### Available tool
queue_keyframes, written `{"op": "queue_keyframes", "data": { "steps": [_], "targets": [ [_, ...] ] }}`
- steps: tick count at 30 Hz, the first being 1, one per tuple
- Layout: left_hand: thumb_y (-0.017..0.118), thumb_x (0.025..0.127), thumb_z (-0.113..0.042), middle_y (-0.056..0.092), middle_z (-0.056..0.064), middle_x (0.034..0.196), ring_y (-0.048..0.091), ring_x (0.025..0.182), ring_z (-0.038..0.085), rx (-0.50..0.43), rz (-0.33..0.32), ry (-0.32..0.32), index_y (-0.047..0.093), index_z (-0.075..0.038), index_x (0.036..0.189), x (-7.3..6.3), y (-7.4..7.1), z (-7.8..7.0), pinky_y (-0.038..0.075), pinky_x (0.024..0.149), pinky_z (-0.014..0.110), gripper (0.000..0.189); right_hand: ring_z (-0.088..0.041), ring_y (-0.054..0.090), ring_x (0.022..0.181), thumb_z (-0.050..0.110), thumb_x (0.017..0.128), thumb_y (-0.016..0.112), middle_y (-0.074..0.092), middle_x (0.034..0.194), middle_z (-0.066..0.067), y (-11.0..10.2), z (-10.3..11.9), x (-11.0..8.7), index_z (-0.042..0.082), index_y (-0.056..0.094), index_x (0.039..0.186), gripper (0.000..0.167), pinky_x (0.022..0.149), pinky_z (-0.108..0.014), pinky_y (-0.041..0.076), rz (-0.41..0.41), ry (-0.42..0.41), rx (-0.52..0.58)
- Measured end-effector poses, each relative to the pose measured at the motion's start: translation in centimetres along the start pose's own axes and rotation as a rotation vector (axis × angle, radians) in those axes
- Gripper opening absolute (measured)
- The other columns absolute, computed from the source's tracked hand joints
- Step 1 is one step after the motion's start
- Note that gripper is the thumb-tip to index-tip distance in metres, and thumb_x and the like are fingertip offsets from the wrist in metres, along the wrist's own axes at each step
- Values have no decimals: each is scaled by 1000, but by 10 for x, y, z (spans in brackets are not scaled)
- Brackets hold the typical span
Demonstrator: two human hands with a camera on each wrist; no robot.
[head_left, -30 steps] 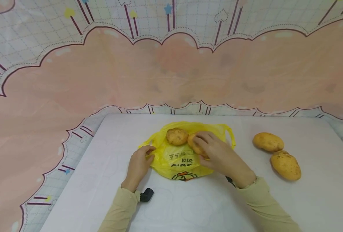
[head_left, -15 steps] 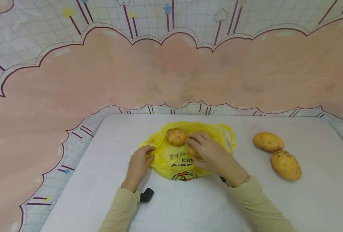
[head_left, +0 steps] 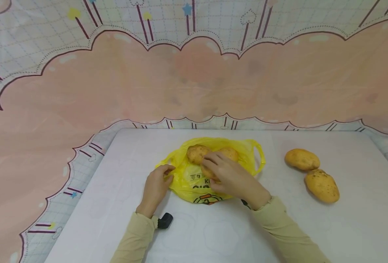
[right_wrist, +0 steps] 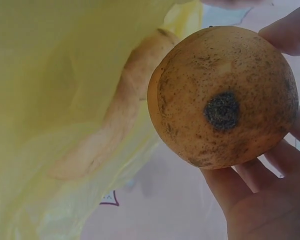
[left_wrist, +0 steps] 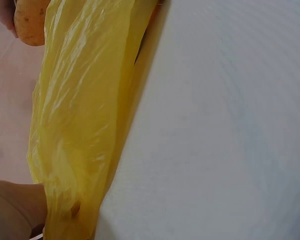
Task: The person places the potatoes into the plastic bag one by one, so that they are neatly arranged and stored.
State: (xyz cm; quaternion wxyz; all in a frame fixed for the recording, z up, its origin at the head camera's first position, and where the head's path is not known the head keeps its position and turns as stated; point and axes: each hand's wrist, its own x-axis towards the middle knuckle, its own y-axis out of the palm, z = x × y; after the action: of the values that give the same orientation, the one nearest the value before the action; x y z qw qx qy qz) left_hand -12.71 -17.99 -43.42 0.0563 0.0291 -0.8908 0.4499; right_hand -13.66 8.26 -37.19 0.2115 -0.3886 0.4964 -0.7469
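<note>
A yellow plastic bag [head_left: 184,191] with dark print lies with its mouth spread. My left hand [head_left: 155,188] pinches the bag's left edge; in the left wrist view its thumb [left_wrist: 15,210] presses against the yellow film. My right hand [head_left: 234,179] grips a potato [head_left: 207,173] over the bag's opening. Seen from the right wrist, this potato [right_wrist: 190,80] has a dark round spot, and thumb and fingers hold it from opposite sides. Two other potatoes rest in the bag: one at the back left [head_left: 196,153], another at the back right [head_left: 231,153], partly hidden by the right hand.
On the white table [head_left: 194,233], right of the bag, lie two more potatoes, a farther one [head_left: 302,159] and a nearer one [head_left: 322,185], end to end. The bag's handle loop [head_left: 260,160] sticks out to the right. A patterned cloth [head_left: 194,84] hangs behind the table.
My right hand has moved left and slightly nearer with its potato, bringing the back-right potato in the bag into view. My left hand keeps its place at the bag's edge.
</note>
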Motion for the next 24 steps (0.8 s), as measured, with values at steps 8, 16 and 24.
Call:
{"op": "queue_keyframes", "data": {
  "steps": [8, 16, 24],
  "targets": [
    [72, 88, -3, 71, 9, 105, 65, 95, 25, -2, -2, -1, 71, -6, 114, 0, 0, 0, 54, 85, 42, 26, -25, 57, 119, 10, 79, 69, 60, 128, -9, 7, 2, 7, 5, 64, 123, 45, 105, -36, 48, 28, -54, 2],
    [72, 89, -3, 71, 9, 105, 65, 95, 25, 1, 2, -4, 71, -6, 115, 0, 0, 1, 54, 85, 42, 26, -23, 56, 118, 12, 79, 72, 60, 126, -6, 15, 5, 13, 7, 64, 122, 44, 105, -34, 48, 44, -79, 7],
    [72, 88, -3, 71, 9, 104, 65, 95, 24, -1, -2, 1, 71, -6, 114, 0, 1, 1, 54, 84, 41, 26, -20, 54, 121, 14, 81, 70, 58, 130, -5, 22, 6, 17, 8, 63, 125, 45, 104, -33, 48, 100, -71, 22]
  ]
}}
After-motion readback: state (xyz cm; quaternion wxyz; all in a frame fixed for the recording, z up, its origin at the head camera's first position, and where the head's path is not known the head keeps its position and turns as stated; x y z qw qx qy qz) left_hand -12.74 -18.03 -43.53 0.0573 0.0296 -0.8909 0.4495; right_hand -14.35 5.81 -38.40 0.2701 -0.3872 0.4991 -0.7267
